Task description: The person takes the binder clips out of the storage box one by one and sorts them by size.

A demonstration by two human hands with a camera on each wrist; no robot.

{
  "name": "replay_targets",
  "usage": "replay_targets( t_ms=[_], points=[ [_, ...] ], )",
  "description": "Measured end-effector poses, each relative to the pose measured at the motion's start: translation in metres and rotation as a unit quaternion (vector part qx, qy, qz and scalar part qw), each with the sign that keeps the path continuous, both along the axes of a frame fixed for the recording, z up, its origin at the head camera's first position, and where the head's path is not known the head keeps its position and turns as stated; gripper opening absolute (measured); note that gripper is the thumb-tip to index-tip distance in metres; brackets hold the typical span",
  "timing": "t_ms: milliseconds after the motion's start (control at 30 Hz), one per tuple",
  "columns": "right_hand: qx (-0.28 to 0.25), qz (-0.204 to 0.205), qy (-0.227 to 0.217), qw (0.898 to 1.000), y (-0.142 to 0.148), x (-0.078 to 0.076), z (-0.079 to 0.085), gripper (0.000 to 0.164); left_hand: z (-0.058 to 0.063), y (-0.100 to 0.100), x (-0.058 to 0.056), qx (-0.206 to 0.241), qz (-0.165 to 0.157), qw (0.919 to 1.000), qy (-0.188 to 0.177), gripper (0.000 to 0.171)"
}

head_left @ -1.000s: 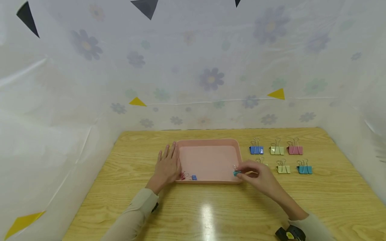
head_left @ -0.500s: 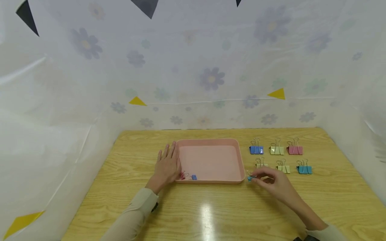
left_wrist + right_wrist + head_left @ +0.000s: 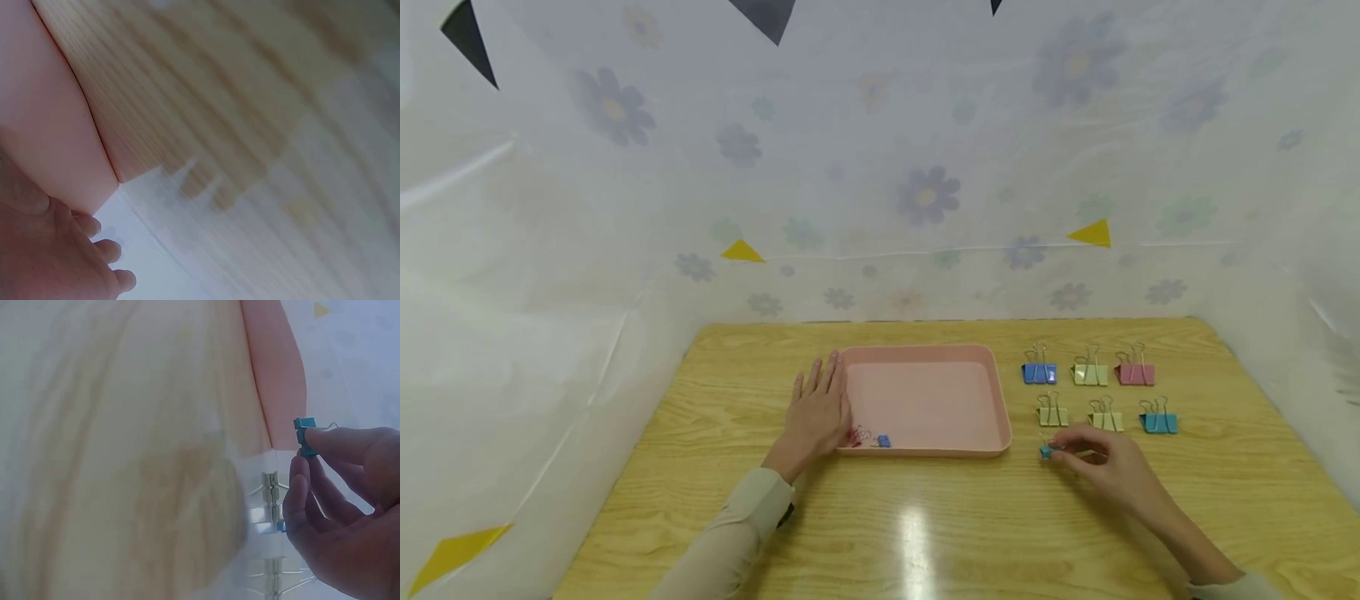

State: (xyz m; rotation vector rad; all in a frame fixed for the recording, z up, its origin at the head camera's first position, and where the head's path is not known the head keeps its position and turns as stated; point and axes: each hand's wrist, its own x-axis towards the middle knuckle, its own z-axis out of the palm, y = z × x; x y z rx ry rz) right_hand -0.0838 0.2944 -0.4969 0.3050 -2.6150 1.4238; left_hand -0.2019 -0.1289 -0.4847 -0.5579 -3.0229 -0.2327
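Note:
In the head view my right hand (image 3: 1108,467) pinches a small teal binder clip (image 3: 1045,452) between thumb and fingertips, right of the pink tray (image 3: 925,453) and just in front of a yellow-green binder clip (image 3: 1053,416). The right wrist view shows the teal clip (image 3: 306,436) held at the fingertips, one wire handle sticking out. My left hand (image 3: 817,417) lies against the tray's left side with its fingers straight. In the left wrist view the tray wall (image 3: 56,106) rises beside that hand (image 3: 56,250). Small red (image 3: 855,436) and blue (image 3: 883,441) clips lie in the tray's near left corner.
Larger binder clips stand in two rows at the right: blue (image 3: 1039,373), pale green (image 3: 1091,374) and pink (image 3: 1135,374) behind, yellow (image 3: 1106,421) and teal (image 3: 1159,423) among those in front. White flowered sheeting (image 3: 850,208) encloses the wooden table (image 3: 820,525).
My right hand has carried the small teal clip from over the tray's right end, across its rim, to the right above the table. The left hand and tray have stayed put.

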Motion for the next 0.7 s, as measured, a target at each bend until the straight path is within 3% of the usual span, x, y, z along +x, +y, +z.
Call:
replay_targets(
  t_ms=[267, 567, 700],
  points=[
    [0.022, 0.000, 0.008, 1.000, 0.011, -0.001, -0.002, 0.014, 0.000, 0.000, -0.002, -0.001, 0.002, 1.0000, -0.003, 0.061],
    [0.066, -0.018, -0.024, 0.997, 0.018, -0.003, -0.002, 0.010, 0.004, 0.001, 0.001, -0.010, 0.005, 0.9999, -0.002, 0.060],
    [0.083, -0.015, -0.011, 0.996, 0.018, -0.003, -0.004, 0.010, 0.002, 0.001, 0.001, -0.009, 0.005, 1.0000, -0.002, 0.060]
  ],
)
